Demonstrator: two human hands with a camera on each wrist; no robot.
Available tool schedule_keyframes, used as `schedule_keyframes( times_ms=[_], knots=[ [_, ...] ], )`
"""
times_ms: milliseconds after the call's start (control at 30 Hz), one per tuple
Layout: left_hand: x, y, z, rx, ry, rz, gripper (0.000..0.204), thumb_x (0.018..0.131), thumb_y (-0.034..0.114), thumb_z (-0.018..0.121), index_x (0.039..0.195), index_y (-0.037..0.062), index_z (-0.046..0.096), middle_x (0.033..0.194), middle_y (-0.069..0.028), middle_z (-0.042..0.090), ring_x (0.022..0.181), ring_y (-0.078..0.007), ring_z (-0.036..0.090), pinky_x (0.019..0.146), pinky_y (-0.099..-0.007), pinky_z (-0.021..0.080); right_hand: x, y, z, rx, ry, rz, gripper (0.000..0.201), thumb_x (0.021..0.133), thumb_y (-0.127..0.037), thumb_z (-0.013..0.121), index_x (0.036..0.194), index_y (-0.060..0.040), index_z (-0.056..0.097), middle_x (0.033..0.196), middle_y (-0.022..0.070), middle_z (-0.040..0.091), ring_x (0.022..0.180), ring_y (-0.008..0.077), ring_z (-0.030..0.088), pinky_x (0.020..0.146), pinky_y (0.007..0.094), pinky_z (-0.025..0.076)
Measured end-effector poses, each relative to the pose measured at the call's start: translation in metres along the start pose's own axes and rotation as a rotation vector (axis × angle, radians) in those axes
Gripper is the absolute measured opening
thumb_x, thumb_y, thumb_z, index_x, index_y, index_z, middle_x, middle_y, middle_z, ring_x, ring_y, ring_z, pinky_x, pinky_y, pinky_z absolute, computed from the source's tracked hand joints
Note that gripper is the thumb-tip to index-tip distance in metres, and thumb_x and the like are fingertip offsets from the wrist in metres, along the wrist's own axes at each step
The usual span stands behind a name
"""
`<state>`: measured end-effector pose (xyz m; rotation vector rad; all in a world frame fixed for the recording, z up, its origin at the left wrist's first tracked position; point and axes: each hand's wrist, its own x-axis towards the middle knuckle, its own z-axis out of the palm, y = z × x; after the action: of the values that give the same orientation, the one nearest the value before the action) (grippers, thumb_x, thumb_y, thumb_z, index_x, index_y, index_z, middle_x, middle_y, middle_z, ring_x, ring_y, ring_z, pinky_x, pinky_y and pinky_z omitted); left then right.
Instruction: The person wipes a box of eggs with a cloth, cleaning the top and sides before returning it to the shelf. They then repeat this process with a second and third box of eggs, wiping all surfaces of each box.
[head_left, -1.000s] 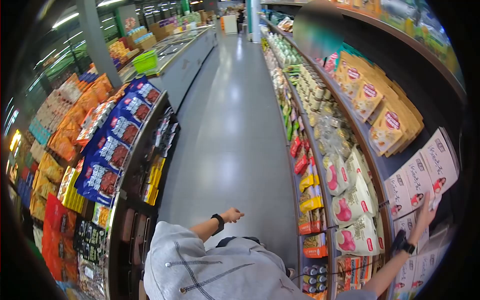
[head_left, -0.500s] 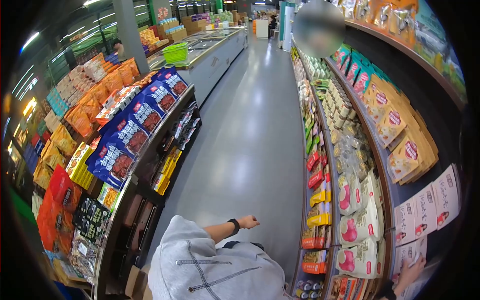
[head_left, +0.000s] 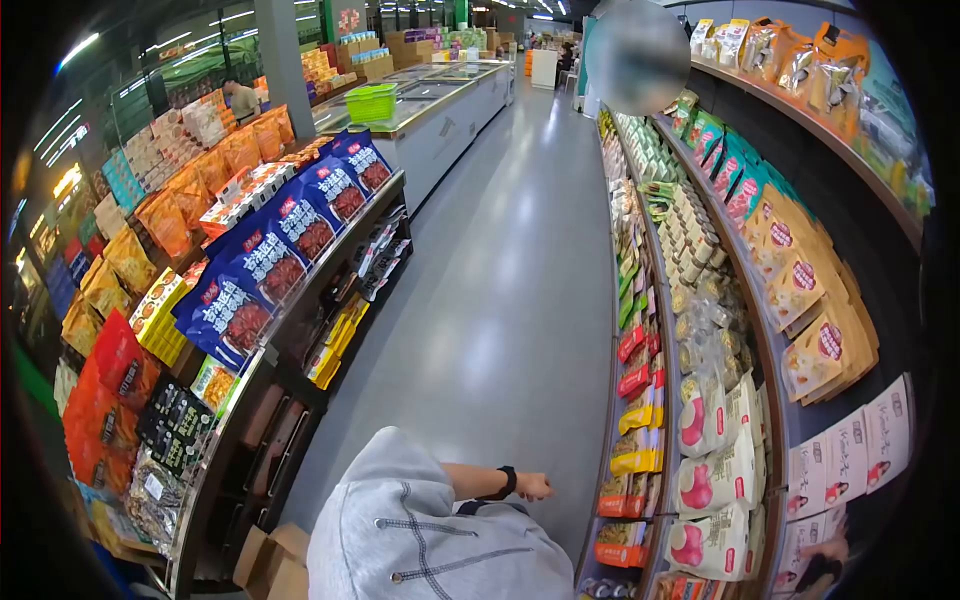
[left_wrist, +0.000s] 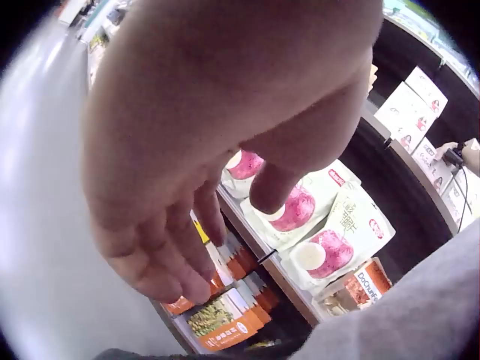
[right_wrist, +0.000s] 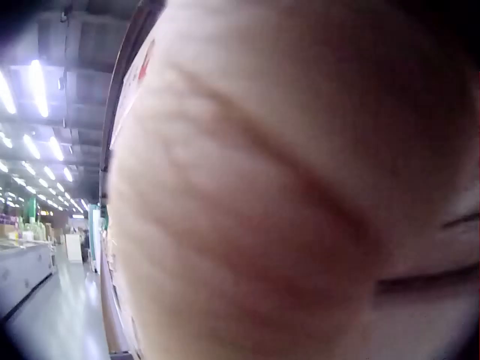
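Observation:
My left hand (head_left: 533,487) hangs over the aisle with nothing in it. Loosely curled fingers (left_wrist: 191,247) show in the left wrist view, with white bags with a pink round fruit print (head_left: 705,485) behind them. At the lower right of the head view, my right hand (head_left: 828,548) is at the lower row of white boxes (head_left: 800,540), which carry a small figure in red. It overlaps them there, and I cannot tell whether its fingers grip one. The right wrist view is mostly filled by the blurred hand (right_wrist: 247,195).
Shelving with brown paper bags (head_left: 815,350) lines the right side. Across the aisle floor (head_left: 490,300) stands a rack of blue snack bags (head_left: 265,265), with an open cardboard box (head_left: 275,560) at its foot. A green basket (head_left: 371,103) sits on the freezer (head_left: 440,130).
The right hand has moved down from the upper white boxes to the lower row. The left hand has shifted right and slightly down in the head view, which has turned somewhat left.

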<state>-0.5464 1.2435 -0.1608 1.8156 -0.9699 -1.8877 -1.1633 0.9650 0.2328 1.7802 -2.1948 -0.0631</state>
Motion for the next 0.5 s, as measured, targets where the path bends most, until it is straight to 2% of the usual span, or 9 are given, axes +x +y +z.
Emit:
schedule_keyframes(
  times_ms=[67,167,200,267,300,367,400,433,500],
  knots=[
    [0.003,0.008,0.009,-0.190,-0.036,-0.033,0.046,0.093,0.044,0.057,0.122,0.0087,0.064,0.105,-0.0068,0.066,0.079,-0.0196,0.064,0.066,-0.0378,0.051,0.002,0.000,-0.007,0.007,0.002,-0.013,0.123,0.052,-0.015,0.089,0.156,-0.0023,0.024,0.145,0.0193,0.047,0.129,0.0303,0.050,0.112,0.0348,0.037],
    [0.015,0.001,0.014,-0.278,-0.066,-0.002,0.044,0.092,0.042,0.058,0.119,0.0089,0.065,0.106,-0.0072,0.067,0.079,-0.0197,0.066,0.064,-0.0371,0.052,0.012,0.003,-0.012,0.043,-0.005,-0.060,0.124,0.052,-0.014,0.088,0.156,-0.0014,0.023,0.143,0.0179,0.049,0.128,0.0281,0.050,0.111,0.0336,0.037],
    [0.018,-0.004,0.019,-0.273,-0.002,0.056,0.040,0.091,0.040,0.059,0.112,0.0073,0.067,0.097,-0.0067,0.068,0.074,-0.0178,0.064,0.060,-0.0342,0.052,0.015,0.009,-0.013,0.071,-0.012,-0.087,0.124,0.052,-0.013,0.088,0.156,-0.0012,0.023,0.142,0.0175,0.050,0.127,0.0274,0.051,0.111,0.0333,0.037],
    [0.059,-0.030,0.025,-0.163,-0.043,0.246,0.032,0.091,0.035,0.062,0.098,0.0052,0.070,0.081,-0.0037,0.067,0.068,-0.0137,0.060,0.054,-0.0309,0.050,0.018,0.033,-0.013,0.151,-0.040,-0.166,0.124,0.052,-0.013,0.088,0.156,-0.0006,0.022,0.141,0.0166,0.052,0.126,0.0259,0.051,0.111,0.0325,0.038],
    [0.070,-0.051,0.021,-0.233,-0.169,0.704,0.029,0.093,0.033,0.062,0.098,0.0049,0.070,0.082,-0.0026,0.066,0.069,-0.0133,0.060,0.055,-0.0302,0.050,0.021,0.043,-0.018,0.192,-0.071,-0.209,0.124,0.052,-0.012,0.088,0.156,-0.0003,0.022,0.140,0.0162,0.052,0.126,0.0252,0.052,0.111,0.0321,0.038],
    [0.026,0.005,0.018,-0.240,-0.043,0.262,0.032,0.094,0.034,0.062,0.102,0.0047,0.070,0.089,-0.0035,0.068,0.074,-0.0119,0.060,0.061,-0.0283,0.052,0.028,0.035,-0.037,0.281,-0.143,-0.283,0.124,0.053,-0.011,0.088,0.157,0.0002,0.021,0.139,0.0153,0.054,0.125,0.0237,0.052,0.110,0.0313,0.038],
    [0.032,0.007,0.014,-0.219,-0.074,0.272,0.035,0.095,0.035,0.062,0.106,0.0037,0.070,0.092,-0.0044,0.068,0.075,-0.0121,0.060,0.065,-0.0281,0.052,0.027,0.028,-0.046,0.317,-0.179,-0.299,0.124,0.053,-0.011,0.088,0.157,0.0005,0.021,0.138,0.0148,0.055,0.125,0.0230,0.053,0.110,0.0310,0.038],
    [0.027,0.025,0.017,-0.169,-0.005,0.211,0.036,0.095,0.035,0.061,0.108,0.0023,0.070,0.092,-0.0046,0.068,0.077,-0.0130,0.060,0.069,-0.0279,0.052,0.026,0.024,-0.056,0.358,-0.219,-0.299,0.124,0.053,-0.011,0.088,0.157,0.0008,0.021,0.138,0.0144,0.055,0.124,0.0223,0.053,0.110,0.0306,0.038],
    [0.011,0.063,0.015,-0.099,-0.080,0.213,0.031,0.096,0.029,0.058,0.116,0.0056,0.065,0.103,-0.0046,0.069,0.085,-0.0140,0.063,0.072,-0.0282,0.051,0.025,0.014,-0.078,0.464,-0.310,-0.282,0.125,0.053,-0.010,0.088,0.157,0.0014,0.020,0.137,0.0135,0.057,0.123,0.0208,0.053,0.109,0.0298,0.038]
  ],
)
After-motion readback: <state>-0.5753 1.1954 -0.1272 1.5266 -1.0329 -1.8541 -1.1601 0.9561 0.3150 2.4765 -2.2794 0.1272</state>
